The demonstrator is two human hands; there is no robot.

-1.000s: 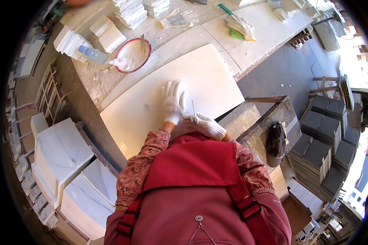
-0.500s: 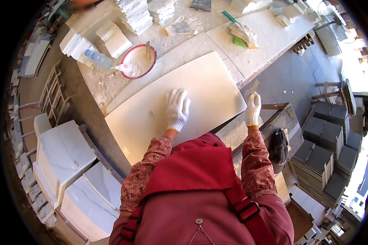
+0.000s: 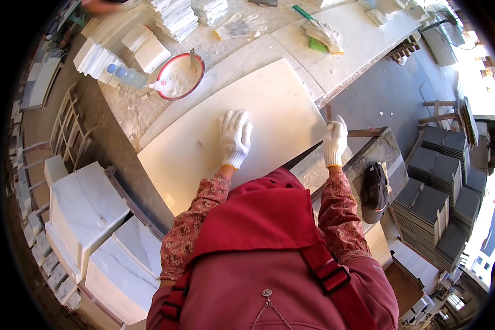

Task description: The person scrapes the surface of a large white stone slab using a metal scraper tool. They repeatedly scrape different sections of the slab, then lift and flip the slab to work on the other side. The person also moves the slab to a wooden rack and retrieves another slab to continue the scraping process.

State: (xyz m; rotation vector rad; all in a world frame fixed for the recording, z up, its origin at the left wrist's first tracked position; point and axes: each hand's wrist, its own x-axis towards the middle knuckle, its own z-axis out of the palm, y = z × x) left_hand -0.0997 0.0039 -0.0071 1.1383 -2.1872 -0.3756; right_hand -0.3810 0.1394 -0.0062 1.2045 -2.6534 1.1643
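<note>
A red-rimmed bowl (image 3: 180, 76) of white paste sits on the dusty bench, a clear plastic bottle (image 3: 125, 75) lying just beside it. Spare white gloves (image 3: 240, 26) rest further back — another pair (image 3: 324, 34) lies on a green tool. Stacked white tiles (image 3: 173, 15) stand behind; grey slabs (image 3: 434, 192) are piled at right.

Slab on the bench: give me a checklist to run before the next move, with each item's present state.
1. Left hand flat on the slab: ok.
2. Right hand at the slab's right edge: ok; firmness of grip: cannot tell.
3. Both hands gloved: ok.
4. Slab top free of loose items: ok.
5. Bowl and bottle apart from the slab's far edge: ok.
6. Slab fully supported at its overhanging right corner: cannot tell.
</note>
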